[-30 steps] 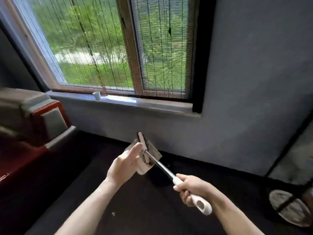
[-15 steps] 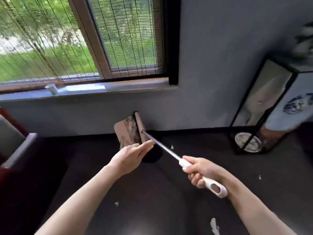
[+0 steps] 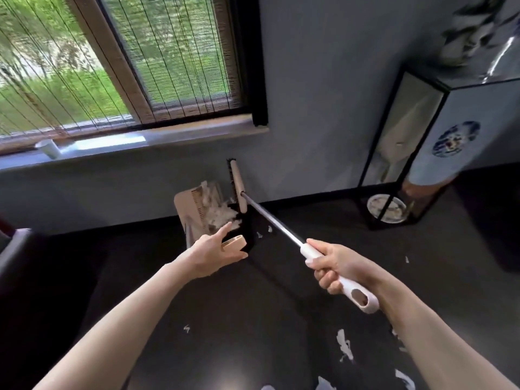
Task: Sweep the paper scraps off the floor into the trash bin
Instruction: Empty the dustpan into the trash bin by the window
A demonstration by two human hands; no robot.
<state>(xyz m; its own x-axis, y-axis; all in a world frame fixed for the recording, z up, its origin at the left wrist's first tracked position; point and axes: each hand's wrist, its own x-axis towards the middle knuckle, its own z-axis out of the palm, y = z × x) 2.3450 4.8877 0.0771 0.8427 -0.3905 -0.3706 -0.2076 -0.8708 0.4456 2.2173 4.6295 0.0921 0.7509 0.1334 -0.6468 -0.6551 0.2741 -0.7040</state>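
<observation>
A: Round about?
B: Grey wall (image 3: 323,94), slatted window blind (image 3: 174,57), white cup (image 3: 47,149) on the sill (image 3: 118,142) — glass display case (image 3: 405,130) at right, patterned plate (image 3: 387,208) at its foot.
A: And the paper scraps (image 3: 221,215)?
B: Heaped in the tan dustpan (image 3: 184,204), just beyond the left hand (image 3: 216,249) (pinching its looped handle, index finger straight). More, torn and ragged, on the dark floor (image 3: 253,319) near the right hand (image 3: 334,266) — curled tight round the broom (image 3: 277,225)'s white plastic grip; steel shaft, bristle head just beside the pan.
</observation>
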